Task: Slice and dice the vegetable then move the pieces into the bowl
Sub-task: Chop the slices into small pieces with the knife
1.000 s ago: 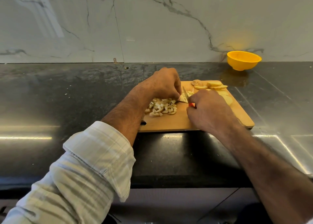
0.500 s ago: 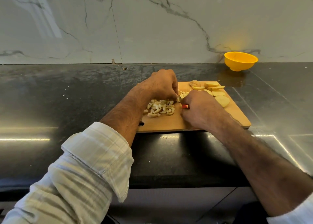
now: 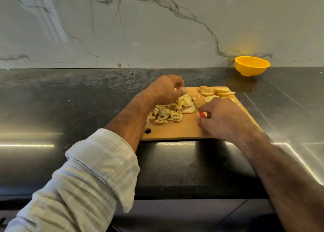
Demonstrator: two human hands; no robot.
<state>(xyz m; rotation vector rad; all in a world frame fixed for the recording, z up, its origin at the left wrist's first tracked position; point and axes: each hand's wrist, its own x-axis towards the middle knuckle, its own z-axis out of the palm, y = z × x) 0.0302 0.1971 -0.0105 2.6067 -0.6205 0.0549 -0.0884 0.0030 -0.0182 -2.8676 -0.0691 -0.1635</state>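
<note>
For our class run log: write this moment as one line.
stage: dicing | right hand: grips knife | left hand: over dice | bowl: apart

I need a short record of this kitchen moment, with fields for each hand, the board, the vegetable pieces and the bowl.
left hand: fingers curled, raised just above the diced pile, holding nothing visible
right hand: grips the knife by its red handle, blade pointing away over the board
cutting board: wooden, on the dark counter, hole in the near left corner
diced pieces: heap on the left part of the board
slices: uncut rounds at the far right corner of the board
bowl: yellow, against the marble wall, apart from the board, contents not visible
</note>
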